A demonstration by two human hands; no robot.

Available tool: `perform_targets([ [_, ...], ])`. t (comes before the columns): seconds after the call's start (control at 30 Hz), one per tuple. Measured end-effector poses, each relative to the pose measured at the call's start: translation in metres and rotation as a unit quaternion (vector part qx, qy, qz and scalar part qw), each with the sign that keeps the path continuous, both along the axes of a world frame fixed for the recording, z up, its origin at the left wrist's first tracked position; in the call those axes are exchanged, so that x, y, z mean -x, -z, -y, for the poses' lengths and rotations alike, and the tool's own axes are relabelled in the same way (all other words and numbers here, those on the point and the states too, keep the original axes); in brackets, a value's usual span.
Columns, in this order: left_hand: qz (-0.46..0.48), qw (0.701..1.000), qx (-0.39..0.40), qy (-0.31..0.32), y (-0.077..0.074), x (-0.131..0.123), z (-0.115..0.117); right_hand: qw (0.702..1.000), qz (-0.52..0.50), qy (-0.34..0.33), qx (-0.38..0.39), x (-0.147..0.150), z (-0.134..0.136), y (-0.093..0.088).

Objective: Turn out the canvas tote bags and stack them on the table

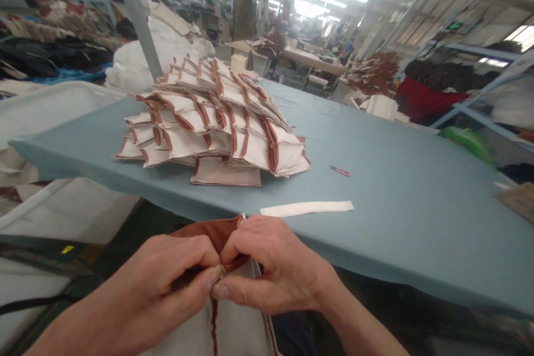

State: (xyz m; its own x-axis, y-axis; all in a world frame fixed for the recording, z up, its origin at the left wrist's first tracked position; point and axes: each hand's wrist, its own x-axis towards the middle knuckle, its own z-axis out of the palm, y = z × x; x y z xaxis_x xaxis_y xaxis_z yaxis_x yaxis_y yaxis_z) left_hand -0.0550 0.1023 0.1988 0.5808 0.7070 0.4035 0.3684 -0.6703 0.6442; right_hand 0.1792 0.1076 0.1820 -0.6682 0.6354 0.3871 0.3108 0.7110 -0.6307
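Left hand [167,275] and right hand [273,264] both pinch cream-and-brown fabric piece [240,325] at seam [214,325]; piece directly beneath, seam running toward wearer, neither hand nearer. Beyond: white strip [307,209], then fabric stack [250,139] on table [396,206].

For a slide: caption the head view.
Left hand and right hand pinch a brown-trimmed fabric piece beside a table with stacked pieces.

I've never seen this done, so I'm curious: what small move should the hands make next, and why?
Perhaps slide the pinch slightly down the brown seam line of the cream fabric piece: the left hand and right hand meet, pinching, where that line starts to show, and it runs on below them.
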Motion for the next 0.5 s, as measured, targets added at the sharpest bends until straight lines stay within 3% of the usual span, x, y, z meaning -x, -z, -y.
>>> perform_targets([
  [0.1,-0.004,1.000,0.001,0.016,0.001,0.008,0.000,1.000,0.010,0.006,0.003,0.002,-0.002,0.000],
  [0.23,-0.003,0.997,-0.070,-0.012,0.001,0.016,0.004,0.998,0.056,0.007,0.024,0.008,-0.002,-0.001],
  [0.4,-0.014,0.994,-0.103,-0.037,0.001,0.019,0.006,0.993,0.117,0.028,-0.014,0.018,0.001,-0.002],
  [0.5,-0.016,0.992,-0.121,-0.041,0.004,0.025,0.008,0.996,0.077,0.008,0.047,0.021,0.003,-0.002],
])
